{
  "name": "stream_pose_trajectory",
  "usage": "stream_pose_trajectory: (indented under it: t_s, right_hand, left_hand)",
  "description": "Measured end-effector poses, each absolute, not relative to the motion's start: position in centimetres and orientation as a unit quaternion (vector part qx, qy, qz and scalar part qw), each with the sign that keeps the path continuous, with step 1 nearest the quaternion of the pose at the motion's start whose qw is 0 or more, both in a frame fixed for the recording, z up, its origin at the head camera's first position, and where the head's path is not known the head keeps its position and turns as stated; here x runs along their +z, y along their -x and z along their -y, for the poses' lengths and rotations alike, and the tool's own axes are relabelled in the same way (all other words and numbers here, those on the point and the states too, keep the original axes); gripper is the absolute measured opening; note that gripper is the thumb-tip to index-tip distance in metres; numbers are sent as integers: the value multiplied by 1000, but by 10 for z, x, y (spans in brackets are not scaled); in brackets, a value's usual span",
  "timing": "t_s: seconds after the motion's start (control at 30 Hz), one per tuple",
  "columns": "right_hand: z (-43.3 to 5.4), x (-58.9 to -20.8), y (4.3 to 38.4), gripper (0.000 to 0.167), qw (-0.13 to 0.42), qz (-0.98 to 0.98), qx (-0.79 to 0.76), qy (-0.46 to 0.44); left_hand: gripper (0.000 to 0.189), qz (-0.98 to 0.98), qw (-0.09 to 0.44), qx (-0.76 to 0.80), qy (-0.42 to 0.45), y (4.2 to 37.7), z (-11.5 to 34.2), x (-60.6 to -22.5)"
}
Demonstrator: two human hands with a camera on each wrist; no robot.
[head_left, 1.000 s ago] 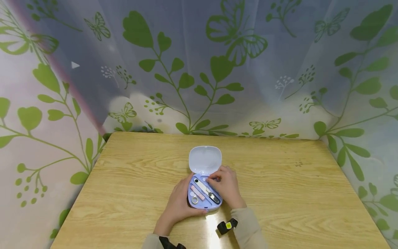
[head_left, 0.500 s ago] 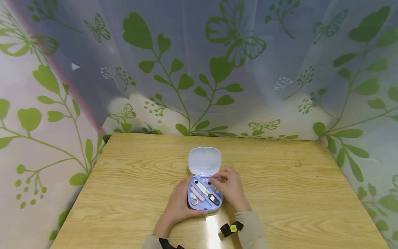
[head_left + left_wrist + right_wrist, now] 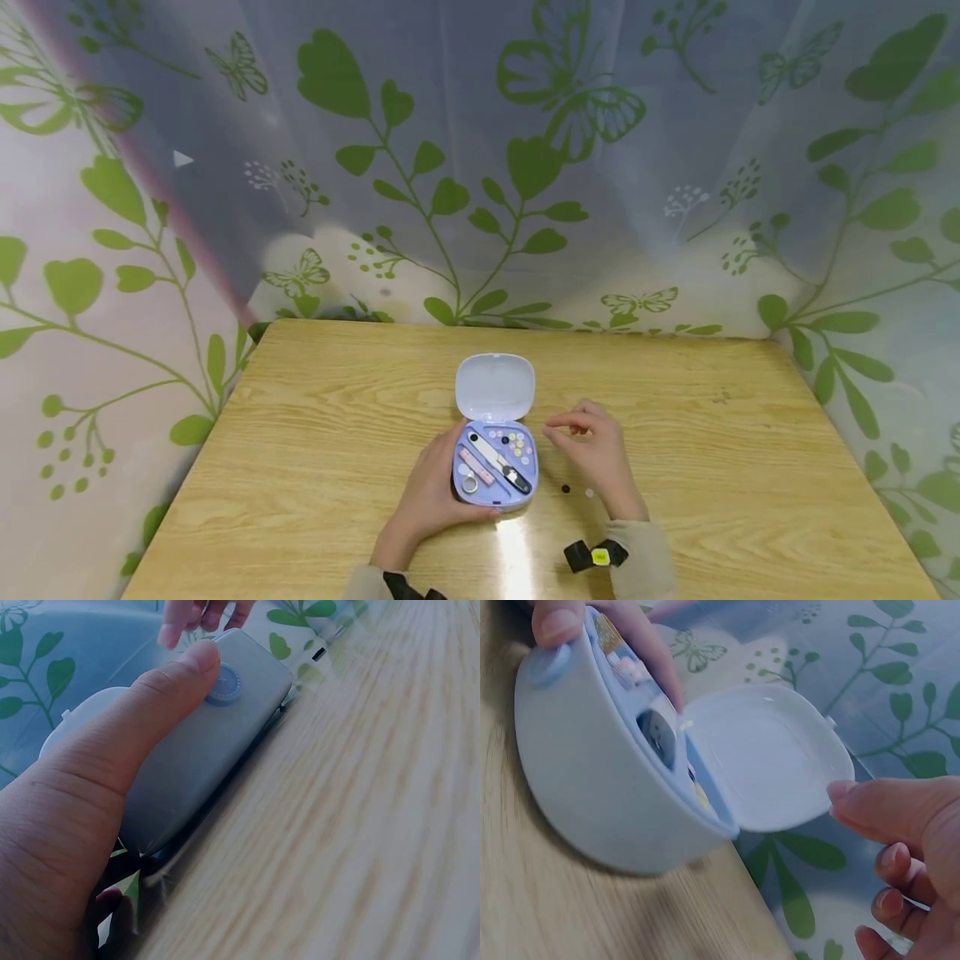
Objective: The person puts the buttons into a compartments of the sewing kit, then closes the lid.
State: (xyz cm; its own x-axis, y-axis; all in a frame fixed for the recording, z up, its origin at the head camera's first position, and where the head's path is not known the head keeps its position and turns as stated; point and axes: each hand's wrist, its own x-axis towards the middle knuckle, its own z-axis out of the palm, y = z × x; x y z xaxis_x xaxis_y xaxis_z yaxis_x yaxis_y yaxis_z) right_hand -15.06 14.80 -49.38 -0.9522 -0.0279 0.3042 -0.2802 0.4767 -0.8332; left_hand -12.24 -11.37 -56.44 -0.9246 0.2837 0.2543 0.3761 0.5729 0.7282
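My left hand (image 3: 431, 483) grips a small blue-and-white sewing kit box (image 3: 495, 502) by its left side. The thumb (image 3: 165, 690) lies across the front wall, beside the round blue catch (image 3: 225, 684). The box stands on the table, its lid (image 3: 495, 387) raised at the back. Inside are a white-and-black tool (image 3: 497, 460), a pink strip (image 3: 476, 467), a metal ring (image 3: 469, 483) and several small buttons (image 3: 517, 446). Right of the box, my right hand (image 3: 592, 446) is raised with thumb and forefinger tips close together; whether something small sits between them is hidden.
A black button (image 3: 566, 489) and a pale pink button (image 3: 589, 493) lie on the wooden table (image 3: 712, 467), right of the box. A curtain (image 3: 420, 167) with leaf and butterfly prints hangs behind the table and along its sides.
My right hand has moved from over the button compartment to the right, off the box, uncovering the buttons inside and two on the table. My left hand keeps its grip.
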Motion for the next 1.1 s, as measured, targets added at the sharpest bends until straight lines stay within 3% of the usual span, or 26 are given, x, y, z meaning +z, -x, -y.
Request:
stream_pose_trajectory:
  t_s: [0.47, 0.67, 0.87, 1.1]
  right_hand:
    - [-177, -503, 126, 12, 133, 828, 532, -116]
    - [-186, -522, 121, 15, 75, 829, 541, -120]
    - [-203, -557, 125, 23, 36, 834, 520, -182]
    - [-195, -547, 116, 23, 80, 843, 490, -207]
  left_hand:
    - [136, 887, 50, -421, 184, 122, 114, -565]
    - [136, 888, 50, -419, 184, 122, 114, -565]
    - [137, 889, 33, -422, 175, 122, 113, -567]
    - [137, 889, 41, -419, 180, 123, 112, -565]
